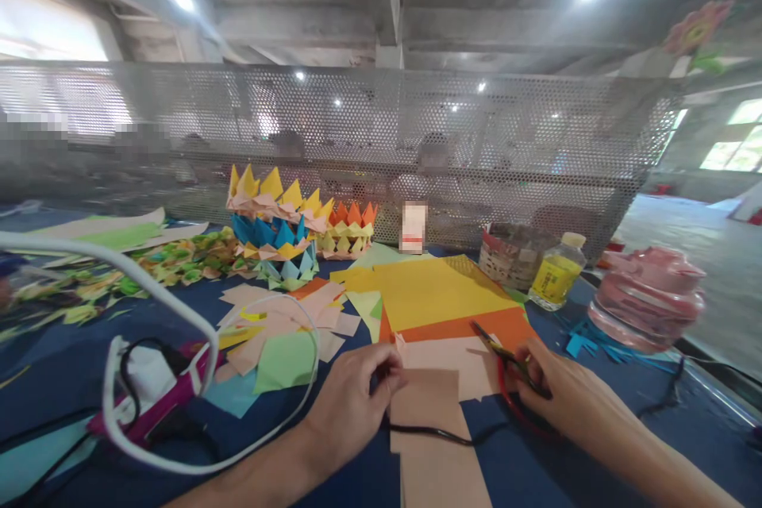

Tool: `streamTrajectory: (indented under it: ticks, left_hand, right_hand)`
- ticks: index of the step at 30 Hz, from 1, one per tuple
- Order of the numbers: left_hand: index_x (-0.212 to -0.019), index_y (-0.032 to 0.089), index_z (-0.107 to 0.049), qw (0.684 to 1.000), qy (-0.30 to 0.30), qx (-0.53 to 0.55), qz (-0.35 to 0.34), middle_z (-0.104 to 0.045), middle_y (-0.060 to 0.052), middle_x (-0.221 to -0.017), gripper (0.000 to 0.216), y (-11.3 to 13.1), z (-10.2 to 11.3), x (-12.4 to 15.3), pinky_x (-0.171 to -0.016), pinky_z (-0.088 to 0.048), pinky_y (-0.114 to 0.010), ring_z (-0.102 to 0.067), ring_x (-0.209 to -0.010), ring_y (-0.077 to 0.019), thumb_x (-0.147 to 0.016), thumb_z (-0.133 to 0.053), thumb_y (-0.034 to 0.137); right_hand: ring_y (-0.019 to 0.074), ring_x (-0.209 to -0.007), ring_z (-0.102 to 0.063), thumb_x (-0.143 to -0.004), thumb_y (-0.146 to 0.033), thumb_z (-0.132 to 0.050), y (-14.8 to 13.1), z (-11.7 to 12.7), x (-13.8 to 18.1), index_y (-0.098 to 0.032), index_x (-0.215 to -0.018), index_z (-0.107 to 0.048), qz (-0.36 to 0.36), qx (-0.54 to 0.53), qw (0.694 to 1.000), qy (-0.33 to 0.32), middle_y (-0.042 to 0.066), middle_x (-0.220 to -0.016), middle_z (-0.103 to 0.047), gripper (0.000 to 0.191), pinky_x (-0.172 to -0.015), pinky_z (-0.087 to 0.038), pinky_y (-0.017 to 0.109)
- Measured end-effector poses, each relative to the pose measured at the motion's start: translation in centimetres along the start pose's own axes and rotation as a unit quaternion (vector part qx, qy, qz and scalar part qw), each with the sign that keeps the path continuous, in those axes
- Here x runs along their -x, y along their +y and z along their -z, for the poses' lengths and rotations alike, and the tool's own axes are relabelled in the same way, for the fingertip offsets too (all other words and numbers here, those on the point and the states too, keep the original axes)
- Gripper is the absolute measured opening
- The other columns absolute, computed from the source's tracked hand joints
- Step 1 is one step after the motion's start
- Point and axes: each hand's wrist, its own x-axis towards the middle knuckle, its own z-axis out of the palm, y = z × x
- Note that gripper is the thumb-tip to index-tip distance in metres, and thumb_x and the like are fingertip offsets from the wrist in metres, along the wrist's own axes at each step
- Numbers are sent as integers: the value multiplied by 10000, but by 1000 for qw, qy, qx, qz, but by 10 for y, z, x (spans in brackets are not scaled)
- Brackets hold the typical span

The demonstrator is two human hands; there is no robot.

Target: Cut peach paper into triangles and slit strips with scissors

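My left hand (351, 401) pinches the left edge of a peach paper strip (425, 413) that lies on the blue table (59, 373). My right hand (565, 397) grips red-handled scissors (506, 361) whose blades point up and left over a peach sheet (461, 357). Under that sheet lie an orange sheet (506, 324) and a yellow sheet (434, 290). A thin black cable (440, 435) crosses the strip between my hands.
Folded paper crowns (279, 226) stand at the back by a perforated metal screen (381, 151). Loose paper squares (279, 337) and a white cable loop (178, 305) lie left, with a magenta tool (167, 405). A yellow bottle (556, 274), basket (512, 254) and pink jar (646, 298) stand right.
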Motion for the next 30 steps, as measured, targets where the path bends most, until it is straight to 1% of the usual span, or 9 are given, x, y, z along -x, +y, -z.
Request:
streamTrajectory:
  ticks: [5, 10, 12, 14, 16, 22, 25, 28, 30]
  left_hand:
    - [-909, 193, -593, 996, 86, 29, 9, -667, -37, -841, 160, -10, 9, -5, -700, -455, -267, -605, -759, -163, -849, -460, 258]
    - [-829, 182, -570, 991, 101, 75, 34, -617, -18, -753, 158, -12, 14, -8, -648, -444, -245, -575, -704, -146, -854, -456, 289]
    - [-820, 181, -562, 989, 109, 89, 38, -599, -12, -739, 163, -13, 15, -9, -638, -437, -236, -560, -691, -139, -852, -461, 305]
    - [-802, 177, -556, 988, 105, 102, 43, -579, -7, -726, 173, -15, 15, -10, -631, -430, -230, -545, -682, -135, -848, -468, 318]
    - [-762, 174, -542, 988, 85, 115, 50, -545, 3, -688, 195, -17, 14, -9, -605, -415, -223, -521, -656, -129, -848, -465, 331]
    - [-733, 169, -541, 991, 29, 107, 71, -541, 10, -654, 218, -17, 10, -8, -569, -387, -222, -505, -622, -126, -841, -468, 344]
    - [-800, 168, -576, 992, 22, 101, 78, -608, -11, -721, 195, -16, 9, -8, -614, -424, -238, -560, -685, -149, -833, -476, 332]
    - [-943, 177, -581, 992, 7, 88, 85, -631, -12, -733, 201, -19, 8, -7, -644, -456, -258, -591, -687, -157, -831, -473, 304]
    - [-1072, 196, -545, 996, 21, 47, 70, -642, -27, -825, 270, -20, 6, -5, -674, -474, -279, -599, -723, -163, -822, -482, 278]
  right_hand:
    - [189, -523, -549, -809, -298, -478, 2, 0, 1, -235, -775, -459, 5, 2, 1000, 3, 54, -661, -619, 74, -485, -274, 280]
    - [199, -564, -569, -809, -321, -477, 9, -3, 0, -234, -793, -476, 7, 21, 1000, -10, 54, -706, -636, 88, -494, -309, 283]
    - [215, -638, -596, -816, -340, -472, 12, -4, -1, -223, -844, -508, 18, 24, 1000, 4, 64, -777, -644, 126, -533, -365, 295]
    - [240, -774, -612, -838, -350, -458, 12, -3, 0, -209, -903, -541, 47, 18, 998, 47, 88, -889, -638, 176, -650, -427, 337]
    - [248, -866, -597, -876, -349, -426, 8, 0, 1, -206, -934, -570, 92, 5, 993, 78, 99, -955, -624, 210, -761, -433, 380]
    - [188, -864, -594, -923, -282, -407, -17, 5, 15, -241, -886, -616, 219, -63, 974, 5, 52, -932, -633, 216, -762, -454, 314]
    - [193, -846, -603, -903, -271, -436, -18, 3, 16, -238, -873, -621, 206, -54, 977, 22, 51, -916, -642, 190, -744, -460, 311]
    - [199, -797, -609, -897, -292, -422, -11, 3, 12, -233, -849, -608, 144, -36, 988, 37, 51, -881, -651, 201, -713, -459, 317]
    - [201, -765, -610, -885, -310, -424, -5, 4, 8, -232, -833, -593, 96, -24, 994, 40, 48, -858, -653, 194, -690, -454, 316]
